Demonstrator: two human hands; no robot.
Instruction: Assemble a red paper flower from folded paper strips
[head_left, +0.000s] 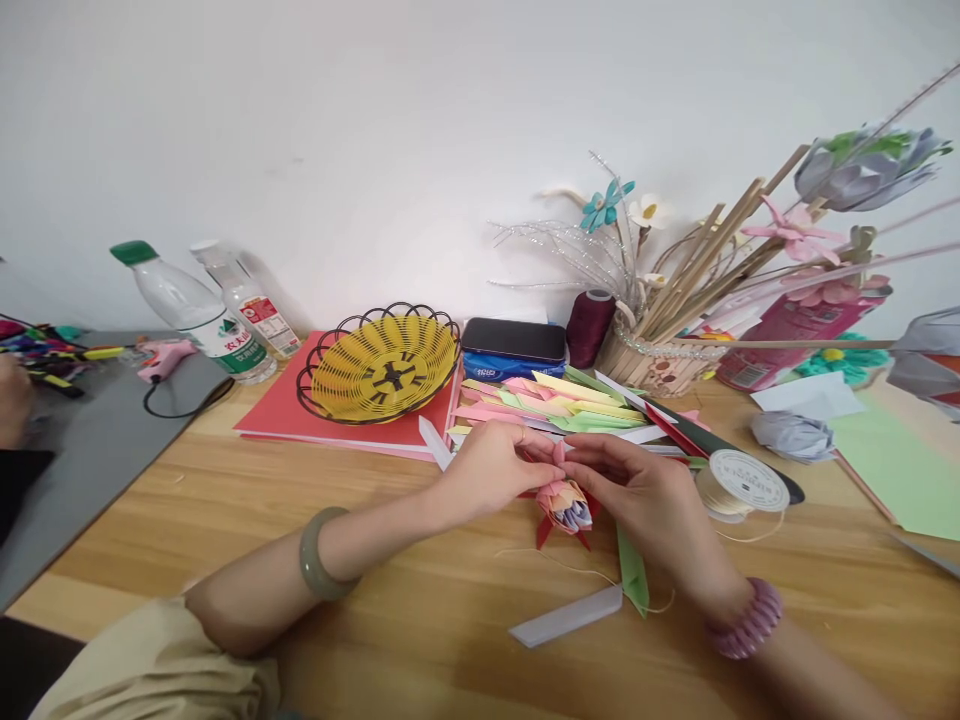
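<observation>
Both hands meet over a folded paper flower [568,505] with pink, yellow, purple and red pieces. My left hand [499,462], a jade bangle on its wrist, pinches a pink petal at the top of the flower. From the other side, the thumb and fingers of my right hand [649,490] pinch the same spot. Under the right hand lies a green paper strip [632,570], with a light purple strip [568,615] beside it on the table. A thin thread runs between flower and strips. Behind the hands is a pile of folded paper strips [551,400].
A yellow woven basket [394,365] sits on red paper [274,405] at the left. A thread spool [742,485] stands right of my right hand. Farther back are a phone [514,340], a holder with sticks [660,365] and bottles [217,320]. Another person's hand [13,400] shows far left.
</observation>
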